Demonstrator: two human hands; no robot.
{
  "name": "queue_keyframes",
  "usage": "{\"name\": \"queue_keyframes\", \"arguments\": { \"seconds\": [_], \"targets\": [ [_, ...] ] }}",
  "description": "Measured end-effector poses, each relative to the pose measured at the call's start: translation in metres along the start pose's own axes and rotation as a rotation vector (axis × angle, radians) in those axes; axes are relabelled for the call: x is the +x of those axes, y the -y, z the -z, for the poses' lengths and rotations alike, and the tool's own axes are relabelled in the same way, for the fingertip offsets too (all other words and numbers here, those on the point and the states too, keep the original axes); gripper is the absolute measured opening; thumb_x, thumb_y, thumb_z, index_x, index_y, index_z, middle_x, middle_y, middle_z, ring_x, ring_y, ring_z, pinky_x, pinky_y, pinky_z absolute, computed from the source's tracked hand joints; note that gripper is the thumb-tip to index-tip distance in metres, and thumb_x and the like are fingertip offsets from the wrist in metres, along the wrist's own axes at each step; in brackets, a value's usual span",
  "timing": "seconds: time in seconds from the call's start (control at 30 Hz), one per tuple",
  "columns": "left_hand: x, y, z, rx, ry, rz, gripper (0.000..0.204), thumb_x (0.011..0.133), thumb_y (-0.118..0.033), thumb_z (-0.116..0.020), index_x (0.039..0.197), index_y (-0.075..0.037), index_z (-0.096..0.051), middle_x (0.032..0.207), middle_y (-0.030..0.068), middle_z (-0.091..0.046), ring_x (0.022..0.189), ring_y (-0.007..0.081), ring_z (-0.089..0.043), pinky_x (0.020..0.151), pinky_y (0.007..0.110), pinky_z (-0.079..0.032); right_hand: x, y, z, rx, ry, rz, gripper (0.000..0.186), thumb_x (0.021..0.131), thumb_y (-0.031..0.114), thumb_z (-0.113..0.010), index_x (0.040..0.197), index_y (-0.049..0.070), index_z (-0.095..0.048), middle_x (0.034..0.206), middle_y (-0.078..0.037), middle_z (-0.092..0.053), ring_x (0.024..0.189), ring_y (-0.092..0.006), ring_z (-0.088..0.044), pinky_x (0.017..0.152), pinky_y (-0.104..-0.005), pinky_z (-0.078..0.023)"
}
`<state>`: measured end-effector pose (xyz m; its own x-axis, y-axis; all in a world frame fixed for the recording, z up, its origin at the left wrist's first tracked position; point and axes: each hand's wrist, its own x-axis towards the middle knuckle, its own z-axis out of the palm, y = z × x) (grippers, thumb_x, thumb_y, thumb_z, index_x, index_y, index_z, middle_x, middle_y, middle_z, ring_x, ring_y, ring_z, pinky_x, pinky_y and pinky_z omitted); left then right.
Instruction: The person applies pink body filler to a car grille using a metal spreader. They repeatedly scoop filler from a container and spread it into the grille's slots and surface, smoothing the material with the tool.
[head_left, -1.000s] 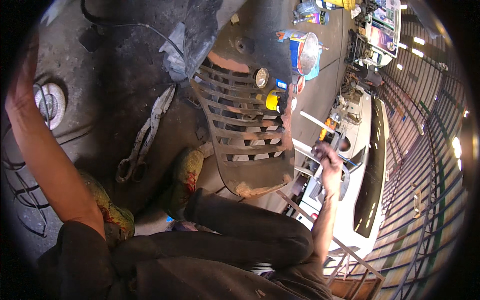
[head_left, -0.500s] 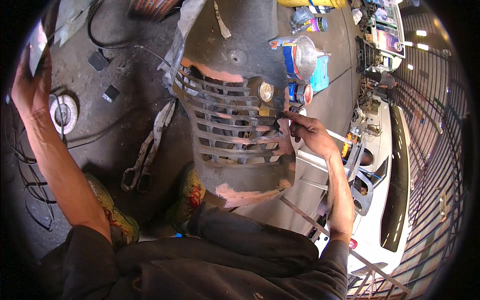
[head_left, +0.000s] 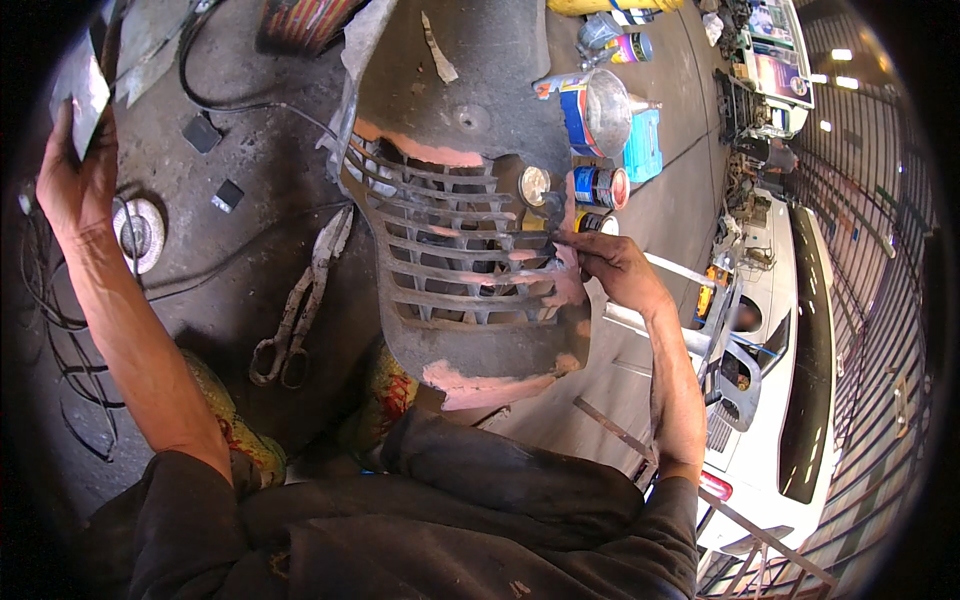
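Between left hand (head_left: 82,190) and right hand (head_left: 628,272): slatted panel (head_left: 480,352).

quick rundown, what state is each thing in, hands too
left hand: raised, gripping the shiny sheet
shiny sheet: held off the floor, tilted
right hand: fingers bent, at the slatted panel's right edge
slatted panel: dark, patched with pink
shears: lying on the floor, blades apparently closed
large tin: round end showing, open or lidded unclear
floor: stained, dusty
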<state>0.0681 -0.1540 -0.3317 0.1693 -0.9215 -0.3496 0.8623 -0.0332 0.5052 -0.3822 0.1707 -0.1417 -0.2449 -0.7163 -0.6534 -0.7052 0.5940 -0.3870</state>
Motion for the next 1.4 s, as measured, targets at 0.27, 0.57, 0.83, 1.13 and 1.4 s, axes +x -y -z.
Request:
{"name": "queue_keyframes", "arguments": {
  "seconds": [0.27, 0.57, 0.83, 1.13, 1.4],
  "targets": [
    [-0.006, 0.004, -0.011, 0.004, -0.057, 0.019, 0.032, 0.097, -0.005, -0.051, 0.125, 0.01, -0.05, 0.128, 0.0219, -0.053, 0.119, 0.0298, -0.051, 0.106, 0.04, -0.04, 0.0, 0.004, -0.004, -0.156, -0.082, 0.119, 0.038, 0.086, -0.006, -0.052, 0.119, 0.007, -0.064, 0.102, -0.012, -0.07, 0.081, -0.018, -0.065, 0.072, -0.031, -0.052],
    [-0.007, 0.006, -0.011, 0.019, -0.085, 0.013, 0.03, 0.096, -0.005, -0.053, 0.121, 0.011, -0.053, 0.124, 0.0207, -0.057, 0.116, 0.0297, -0.054, 0.106, 0.042, -0.04, 0.0, 0.017, -0.001, -0.25, -0.075, 0.112, 0.039, 0.082, -0.008, -0.054, 0.118, 0.005, -0.065, 0.107, -0.013, -0.069, 0.089, -0.0217, -0.067, 0.08, -0.0328, -0.053],
    [-0.02, 0.017, -0.026, 0.043, -0.162, -0.012, 0.031, 0.097, -0.005, -0.05, 0.123, 0.011, -0.051, 0.127, 0.0213, -0.055, 0.118, 0.0298, -0.053, 0.105, 0.039, -0.04, -0.001, 0.019, 0.002, -0.419, 0.014, 0.137, 0.041, 0.083, -0.007, -0.052, 0.119, 0.006, -0.064, 0.105, -0.014, -0.07, 0.089, -0.0258, -0.069, 0.079, -0.0339, -0.053],
    [0.004, 0.017, 0.006, 0.026, -0.047, 0.041, 0.03, 0.096, -0.003, -0.052, 0.122, 0.011, -0.052, 0.126, 0.0233, -0.055, 0.116, 0.0312, -0.054, 0.102, 0.041, -0.044, -0.001, 0.028, 0.003, -0.38, 0.047, 0.032, 0.046, 0.081, -0.008, -0.053, 0.124, 0.008, -0.062, 0.11, -0.014, -0.068, 0.094, -0.0275, -0.068, 0.083, -0.0345, -0.052],
    [-0.009, 0.023, -0.006, 0.103, -0.073, -0.027, 0.029, 0.095, -0.003, -0.052, 0.121, 0.011, -0.053, 0.124, 0.0219, -0.056, 0.116, 0.0301, -0.054, 0.103, 0.041, -0.043, -0.008, 0.047, 0.003, -0.245, -0.001, -0.157, 0.053, 0.077, -0.013, -0.051, 0.124, 0.009, -0.062, 0.104, -0.016, -0.069, 0.093, -0.0248, -0.069, 0.079, -0.0329, -0.053]
  ]
}}
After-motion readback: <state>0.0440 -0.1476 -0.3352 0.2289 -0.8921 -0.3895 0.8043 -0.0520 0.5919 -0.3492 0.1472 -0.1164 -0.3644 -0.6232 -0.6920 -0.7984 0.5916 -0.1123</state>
